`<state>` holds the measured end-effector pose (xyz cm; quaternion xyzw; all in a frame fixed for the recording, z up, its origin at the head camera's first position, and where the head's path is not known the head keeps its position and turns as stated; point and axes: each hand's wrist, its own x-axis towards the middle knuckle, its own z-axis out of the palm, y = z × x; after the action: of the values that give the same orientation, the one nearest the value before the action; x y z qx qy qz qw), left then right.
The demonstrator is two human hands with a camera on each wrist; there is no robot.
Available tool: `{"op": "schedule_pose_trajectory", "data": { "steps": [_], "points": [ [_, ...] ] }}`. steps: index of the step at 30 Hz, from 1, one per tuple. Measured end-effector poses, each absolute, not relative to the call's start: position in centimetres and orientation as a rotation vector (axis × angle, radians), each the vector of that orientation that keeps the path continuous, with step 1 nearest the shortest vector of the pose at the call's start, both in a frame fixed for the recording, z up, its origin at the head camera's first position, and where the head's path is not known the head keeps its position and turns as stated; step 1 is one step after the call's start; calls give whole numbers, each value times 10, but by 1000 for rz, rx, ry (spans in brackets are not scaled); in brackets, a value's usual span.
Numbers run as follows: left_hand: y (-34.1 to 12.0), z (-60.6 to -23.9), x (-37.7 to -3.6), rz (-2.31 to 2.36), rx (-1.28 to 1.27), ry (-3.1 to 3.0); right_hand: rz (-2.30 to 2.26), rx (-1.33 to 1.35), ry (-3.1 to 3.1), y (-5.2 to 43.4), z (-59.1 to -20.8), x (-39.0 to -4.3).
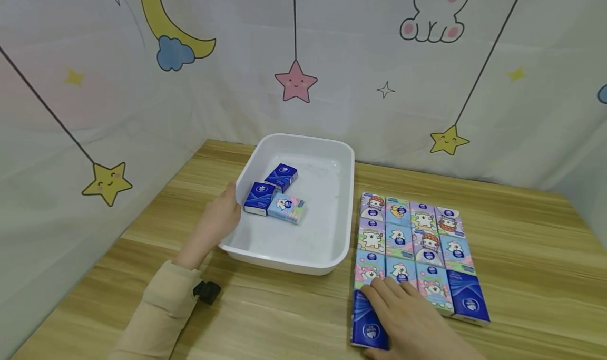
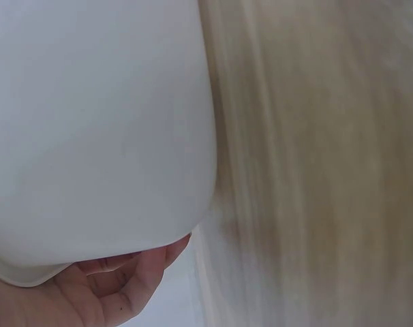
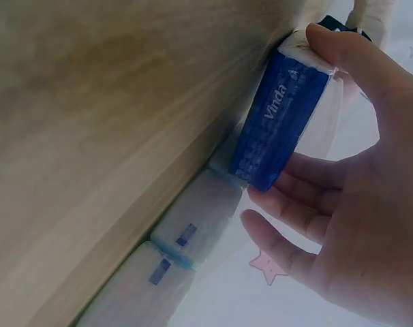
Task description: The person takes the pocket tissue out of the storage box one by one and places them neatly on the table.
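On the left, my left hand [image 1: 222,215] grips the side of a white plastic basin [image 1: 348,212]; its bent fingers show against the outer wall [image 2: 104,136] in the left wrist view. Inside the basin lie two dark blue tissue packs and a light blue cartoon tissue pack [image 1: 284,207]. My right hand [image 1: 408,318] holds a blue Vinda tissue pack [image 3: 281,112], thumb on one end and fingertips at the other. That pack lies at the near left corner of a block of cartoon tissue packs [image 1: 400,239] set in rows, lined up with its left column.
Another dark blue pack [image 1: 468,297] sits at the near right corner of the block. Under everything is a wood-grain table [image 1: 284,310]. A white curtain [image 1: 360,117] printed with stars and a moon hangs behind the table and along its left side.
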<state>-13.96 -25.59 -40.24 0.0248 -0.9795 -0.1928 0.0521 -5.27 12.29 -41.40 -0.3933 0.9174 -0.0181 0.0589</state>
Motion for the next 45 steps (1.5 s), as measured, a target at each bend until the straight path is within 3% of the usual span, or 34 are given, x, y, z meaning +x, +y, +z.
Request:
{"op": "schedule_pose_trajectory", "data": {
  "steps": [25,33,45],
  "points": [
    [-256,-405,-140,-583,66,-2986,-50,-1173,2747,124,-417,-53],
    [-256,-403,-139,-603,86,-2987,-171,-1184,2666,121,-395,-61],
    [-254,-400,-138,-593,78,-2995,-113,-1557,2856,96,-361,-102]
  ]
}}
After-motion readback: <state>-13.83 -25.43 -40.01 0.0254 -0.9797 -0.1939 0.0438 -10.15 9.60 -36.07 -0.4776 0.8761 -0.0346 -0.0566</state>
